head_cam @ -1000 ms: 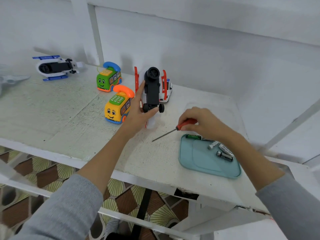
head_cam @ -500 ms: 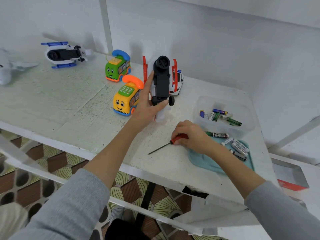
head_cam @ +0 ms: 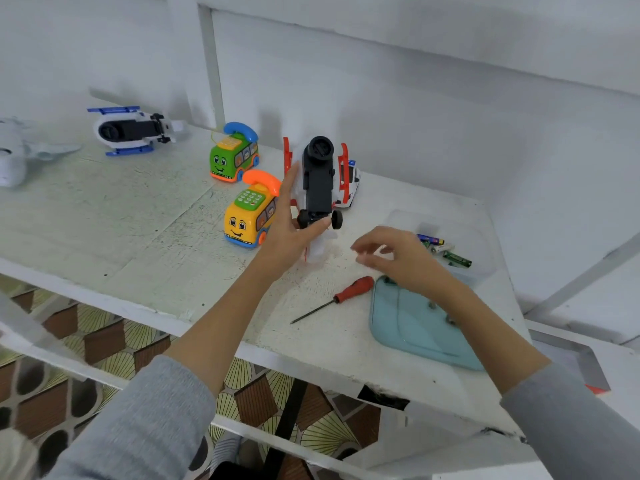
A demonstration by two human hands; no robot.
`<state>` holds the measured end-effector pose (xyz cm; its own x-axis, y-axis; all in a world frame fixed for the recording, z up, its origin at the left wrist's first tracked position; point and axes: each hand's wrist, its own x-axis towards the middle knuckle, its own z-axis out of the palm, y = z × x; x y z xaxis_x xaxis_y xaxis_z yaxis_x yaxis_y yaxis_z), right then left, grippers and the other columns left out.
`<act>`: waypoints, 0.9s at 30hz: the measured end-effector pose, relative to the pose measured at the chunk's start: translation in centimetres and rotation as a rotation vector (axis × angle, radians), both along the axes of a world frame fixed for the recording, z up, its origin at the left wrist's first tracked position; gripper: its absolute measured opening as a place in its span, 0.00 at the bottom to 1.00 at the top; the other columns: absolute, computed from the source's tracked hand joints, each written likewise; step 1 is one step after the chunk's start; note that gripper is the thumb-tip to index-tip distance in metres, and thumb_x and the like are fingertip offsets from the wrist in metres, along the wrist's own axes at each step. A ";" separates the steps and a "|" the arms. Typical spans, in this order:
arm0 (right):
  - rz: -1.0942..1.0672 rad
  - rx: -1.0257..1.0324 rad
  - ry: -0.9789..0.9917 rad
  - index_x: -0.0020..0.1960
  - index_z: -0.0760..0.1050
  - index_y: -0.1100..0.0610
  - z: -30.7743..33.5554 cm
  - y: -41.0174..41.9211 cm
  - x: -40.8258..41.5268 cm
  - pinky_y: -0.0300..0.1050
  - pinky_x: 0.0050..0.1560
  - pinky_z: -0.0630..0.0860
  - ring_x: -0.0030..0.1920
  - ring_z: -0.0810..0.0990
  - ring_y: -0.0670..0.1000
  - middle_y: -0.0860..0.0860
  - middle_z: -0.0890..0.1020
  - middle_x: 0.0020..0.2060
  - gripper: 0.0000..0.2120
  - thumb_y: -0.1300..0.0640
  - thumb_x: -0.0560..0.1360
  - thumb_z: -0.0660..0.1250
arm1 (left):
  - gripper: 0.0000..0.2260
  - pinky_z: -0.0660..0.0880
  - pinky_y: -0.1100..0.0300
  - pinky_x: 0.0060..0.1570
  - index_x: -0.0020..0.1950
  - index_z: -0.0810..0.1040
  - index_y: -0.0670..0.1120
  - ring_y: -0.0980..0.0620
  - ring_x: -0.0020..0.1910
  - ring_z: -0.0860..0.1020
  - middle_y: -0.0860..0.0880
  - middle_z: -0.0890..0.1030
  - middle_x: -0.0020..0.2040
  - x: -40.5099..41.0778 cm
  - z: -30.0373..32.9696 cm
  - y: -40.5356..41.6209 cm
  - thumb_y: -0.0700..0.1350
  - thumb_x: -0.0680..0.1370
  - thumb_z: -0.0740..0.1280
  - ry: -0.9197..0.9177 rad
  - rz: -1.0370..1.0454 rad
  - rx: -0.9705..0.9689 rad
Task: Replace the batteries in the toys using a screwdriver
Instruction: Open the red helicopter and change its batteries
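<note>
My left hand (head_cam: pixel 289 226) grips a white toy helicopter with red skids (head_cam: pixel 318 183), held upright with its black underside facing me. The red-handled screwdriver (head_cam: pixel 346 294) lies on the white table, tip pointing toward me and left. My right hand (head_cam: pixel 394 256) hovers just above and behind the screwdriver, fingers loosely curled, holding nothing. Several loose batteries (head_cam: pixel 446 249) lie in a clear tray (head_cam: pixel 478 237) at the right. A teal tray (head_cam: pixel 415 327) sits under my right wrist.
A yellow phone-bus toy (head_cam: pixel 247 218) and a green one (head_cam: pixel 233 155) stand left of the helicopter. A white and blue helicopter toy (head_cam: pixel 130 129) lies on its side at the back left, with a white toy plane (head_cam: pixel 17 150) at the far left edge. The wall is close behind.
My right hand has let go of the screwdriver, which now lies on the table, and lifted up and away toward the helicopter. The left hand keeps its hold on the helicopter.
</note>
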<state>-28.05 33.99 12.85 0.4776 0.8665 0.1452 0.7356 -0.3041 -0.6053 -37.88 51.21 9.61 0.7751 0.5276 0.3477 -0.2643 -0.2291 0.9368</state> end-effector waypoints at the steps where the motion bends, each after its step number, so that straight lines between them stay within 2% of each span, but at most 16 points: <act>1: -0.032 0.052 0.011 0.53 0.79 0.56 0.8 0.1 0.0 0.32 0.50 0.73 0.46 0.78 0.46 0.50 0.81 0.48 0.08 0.60 0.74 0.68 | 0.39 0.70 0.73 0.59 0.75 0.49 0.59 0.54 0.72 0.62 0.56 0.57 0.75 -0.2 0.3 -0.1 0.37 0.76 0.70 -0.005 0.012 -0.004; 3: -0.087 0.158 0.008 0.56 0.77 0.54 2.6 0.7 0.0 0.35 0.51 0.75 0.46 0.78 0.46 0.49 0.80 0.49 0.10 0.60 0.75 0.66 | 0.43 0.72 0.70 0.60 0.74 0.44 0.62 0.55 0.69 0.67 0.48 0.55 0.77 -0.5 1.1 -0.1 0.37 0.75 0.71 -0.026 0.015 -0.022; 5: -0.126 0.262 0.008 0.61 0.73 0.52 4.5 1.7 -0.2 0.33 0.49 0.74 0.47 0.77 0.43 0.48 0.79 0.52 0.14 0.58 0.76 0.65 | 0.46 0.73 0.61 0.62 0.72 0.41 0.67 0.54 0.66 0.73 0.41 0.57 0.76 -0.7 2.1 0.2 0.38 0.74 0.72 -0.049 0.002 -0.049; 7: -0.146 0.343 0.026 0.66 0.69 0.51 6.5 3.1 -0.6 0.32 0.48 0.74 0.48 0.76 0.41 0.46 0.76 0.56 0.17 0.56 0.77 0.64 | 0.47 0.73 0.62 0.62 0.72 0.41 0.66 0.60 0.67 0.71 0.42 0.56 0.76 -1.0 3.6 0.6 0.39 0.74 0.73 -0.062 0.027 -0.058; 10: -0.119 0.421 0.036 0.70 0.63 0.52 9.3 5.7 -1.5 0.36 0.47 0.78 0.51 0.77 0.43 0.47 0.74 0.62 0.21 0.53 0.78 0.62 | 0.47 0.71 0.51 0.67 0.76 0.42 0.61 0.52 0.72 0.66 0.47 0.53 0.78 -1.5 5.5 2.0 0.44 0.72 0.74 -0.120 0.021 -0.027; 12: -0.091 0.458 0.061 0.71 0.62 0.51 10.7 7.5 -2.3 0.41 0.48 0.79 0.54 0.77 0.46 0.47 0.75 0.61 0.21 0.53 0.79 0.60 | 0.45 0.73 0.55 0.64 0.77 0.43 0.57 0.56 0.71 0.67 0.50 0.52 0.78 -2.2 6.4 3.6 0.42 0.74 0.73 -0.125 0.034 -0.006; 14: -0.063 0.489 0.111 0.71 0.62 0.51 11.3 9.6 -3.2 0.46 0.52 0.77 0.54 0.78 0.49 0.47 0.76 0.59 0.20 0.55 0.79 0.59 | 0.45 0.75 0.58 0.61 0.78 0.45 0.55 0.53 0.70 0.69 0.48 0.55 0.78 -3.1 6.8 5.9 0.43 0.73 0.74 -0.134 0.030 0.008; 16: -0.038 0.505 0.171 0.71 0.62 0.53 11.4 12.0 -4.2 0.45 0.51 0.76 0.54 0.78 0.51 0.48 0.77 0.58 0.20 0.59 0.79 0.58 | 0.43 0.77 0.63 0.55 0.77 0.47 0.56 0.54 0.68 0.72 0.48 0.57 0.77 -4.4 7.1 8.5 0.38 0.74 0.72 -0.142 0.004 0.007; 18: -0.019 0.504 0.220 0.71 0.61 0.52 11.0 15.0 -5.4 0.41 0.48 0.76 0.52 0.78 0.50 0.48 0.77 0.56 0.22 0.61 0.79 0.59 | 0.42 0.76 0.66 0.52 0.76 0.48 0.58 0.57 0.69 0.70 0.51 0.58 0.77 -5.9 6.9 11.8 0.35 0.74 0.71 -0.125 0.005 0.027; 20: -0.014 0.509 0.273 0.72 0.60 0.53 10.5 18.4 -6.6 0.40 0.46 0.76 0.49 0.78 0.50 0.50 0.77 0.55 0.24 0.64 0.78 0.59 | 0.42 0.76 0.66 0.53 0.74 0.49 0.61 0.56 0.69 0.69 0.53 0.59 0.76 -7.3 6.5 15.5 0.36 0.74 0.72 -0.096 0.023 0.073; 22: -0.029 0.522 0.334 0.72 0.59 0.55 10.1 22.1 -7.7 0.40 0.43 0.76 0.47 0.79 0.52 0.53 0.77 0.54 0.24 0.65 0.78 0.59 | 0.42 0.76 0.66 0.52 0.71 0.49 0.64 0.56 0.64 0.73 0.54 0.62 0.74 -8.7 6.0 19.2 0.37 0.73 0.73 -0.035 0.029 0.115; 24: -0.066 0.528 0.378 0.73 0.57 0.54 9.6 26.1 -8.9 0.41 0.43 0.78 0.45 0.80 0.52 0.51 0.77 0.49 0.25 0.64 0.79 0.59 | 0.42 0.75 0.69 0.48 0.71 0.49 0.63 0.63 0.58 0.74 0.56 0.65 0.70 -9.7 5.4 23.3 0.39 0.72 0.75 0.036 0.046 0.174; 27: -0.099 0.502 0.407 0.74 0.54 0.52 8.3 30.4 -10.2 0.44 0.50 0.78 0.45 0.81 0.54 0.48 0.74 0.43 0.26 0.59 0.79 0.60 | 0.42 0.72 0.76 0.41 0.71 0.50 0.61 0.75 0.52 0.71 0.59 0.62 0.68 -10.8 4.0 27.6 0.38 0.71 0.75 0.090 0.045 0.232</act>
<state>-38.28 64.43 21.19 0.6536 0.6895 0.3120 0.4012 0.0339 -0.9154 -48.70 78.83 13.62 0.7856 0.4769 0.3941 -0.1668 -0.4501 0.8772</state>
